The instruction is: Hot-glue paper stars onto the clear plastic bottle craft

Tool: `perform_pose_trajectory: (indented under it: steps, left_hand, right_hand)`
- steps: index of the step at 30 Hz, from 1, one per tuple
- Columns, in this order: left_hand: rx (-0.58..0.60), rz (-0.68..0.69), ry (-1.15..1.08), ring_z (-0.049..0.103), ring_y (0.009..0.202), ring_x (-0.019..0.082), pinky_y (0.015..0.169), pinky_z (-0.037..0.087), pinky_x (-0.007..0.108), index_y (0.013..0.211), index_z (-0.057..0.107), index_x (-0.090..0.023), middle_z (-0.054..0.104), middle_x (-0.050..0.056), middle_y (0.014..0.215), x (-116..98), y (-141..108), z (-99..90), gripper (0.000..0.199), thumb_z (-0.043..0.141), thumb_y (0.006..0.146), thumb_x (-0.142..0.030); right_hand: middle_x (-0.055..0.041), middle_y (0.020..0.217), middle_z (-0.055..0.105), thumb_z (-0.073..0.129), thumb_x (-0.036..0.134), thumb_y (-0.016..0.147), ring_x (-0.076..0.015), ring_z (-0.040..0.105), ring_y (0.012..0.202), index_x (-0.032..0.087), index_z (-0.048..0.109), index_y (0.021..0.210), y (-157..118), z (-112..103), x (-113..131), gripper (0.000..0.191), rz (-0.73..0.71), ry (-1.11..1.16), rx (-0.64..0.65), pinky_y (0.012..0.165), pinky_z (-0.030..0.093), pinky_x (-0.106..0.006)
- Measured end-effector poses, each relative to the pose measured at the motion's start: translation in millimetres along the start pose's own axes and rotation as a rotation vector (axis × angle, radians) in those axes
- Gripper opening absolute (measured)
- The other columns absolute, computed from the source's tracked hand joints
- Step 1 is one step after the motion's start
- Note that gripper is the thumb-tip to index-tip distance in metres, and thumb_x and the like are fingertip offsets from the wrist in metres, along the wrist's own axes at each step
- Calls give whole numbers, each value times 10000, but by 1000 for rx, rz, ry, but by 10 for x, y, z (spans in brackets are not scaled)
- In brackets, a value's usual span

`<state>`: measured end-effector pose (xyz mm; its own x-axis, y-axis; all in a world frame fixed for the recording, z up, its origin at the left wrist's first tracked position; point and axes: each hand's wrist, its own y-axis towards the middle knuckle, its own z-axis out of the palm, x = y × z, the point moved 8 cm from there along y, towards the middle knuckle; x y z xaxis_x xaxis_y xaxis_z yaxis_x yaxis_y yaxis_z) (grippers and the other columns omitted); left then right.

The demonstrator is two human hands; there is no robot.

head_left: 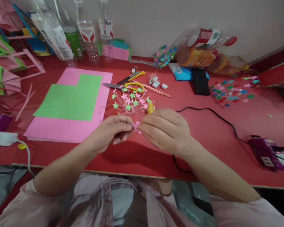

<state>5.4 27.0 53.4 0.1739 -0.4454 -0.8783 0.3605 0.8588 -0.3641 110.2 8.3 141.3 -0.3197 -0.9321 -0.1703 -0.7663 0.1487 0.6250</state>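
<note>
Nearest, on the person's side of the red table (142, 160): left hand (115, 129), thumb and forefinger pinched shut on a small pink star (135, 126); right hand (167, 130), fingers bunched at the star's right edge, their tips hidden, so its hold cannot be told. Whether a clear strip runs inside the pinch: too small to tell.

Handling, as judged: left pinch light and steady at the star's edge, points kept flat; right fingertips best pressing from the centre outward; both wrists low, clear of the strips beyond.

Just beyond the fingertips: one clear plastic piece (128, 107), splayed, dotted with green and pink stars. Beside it, one small yellow item (150, 107), kind unclear.

To the left: green paper (68, 101) on pink paper (59, 127). To the right: black cable (209, 109), looping toward the near edge; a snag risk for the right forearm.

Behind the plastic piece: scissors (111, 85), blades pointing left, close enough to catch a strip; yellow-and-black utility knife (132, 76); striped stick (156, 90); small white blocks (155, 84).

Farther right: black phone (200, 81), partly over a blue packet (180, 73); second star-covered piece (234, 90).

Farthest, by the wall: upright clear bottles (88, 36), green can (73, 40).
</note>
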Motion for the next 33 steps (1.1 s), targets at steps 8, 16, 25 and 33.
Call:
perform_pose_trajectory:
  steps: [8, 16, 25, 33]
  left_hand:
    - [-373, 400, 565, 384, 455, 56, 437, 297, 183, 795, 618, -186, 503, -50, 550, -387, -188, -210, 105, 524, 813, -229]
    - [-436, 461, 1076, 374, 458, 60, 494, 312, 196, 1037, 675, -225, 494, -76, 548, -406, -197, -191, 240, 558, 829, -244]
    - [-399, 378, 1055, 368, 442, 61, 485, 301, 193, 1016, 670, -197, 435, -84, 510, -305, -113, -149, 253, 520, 812, -200]
    - [-403, 374, 1006, 356, 438, 56, 475, 298, 184, 980, 655, -197, 426, -88, 513, -279, -86, -158, 243, 521, 779, -172]
  right_hand:
    - [-16, 841, 687, 585, 175, 868, -135, 593, 729, 235, 628, 871, -4, -69, -282, 74, 184, 95, 29, 678, 496, -295]
    - [-16, 789, 639, 582, 182, 865, -142, 526, 746, 208, 619, 792, 6, 84, -264, 85, 214, 155, 45, 687, 437, -304]
    - [-2, 778, 619, 593, 196, 859, -163, 494, 813, 217, 617, 793, -29, 279, -228, 74, 229, 108, 46, 791, 411, -337]
    - [18, 773, 614, 584, 194, 863, -158, 488, 812, 246, 618, 798, -33, 275, -235, 90, 235, 81, 38, 824, 410, -343]
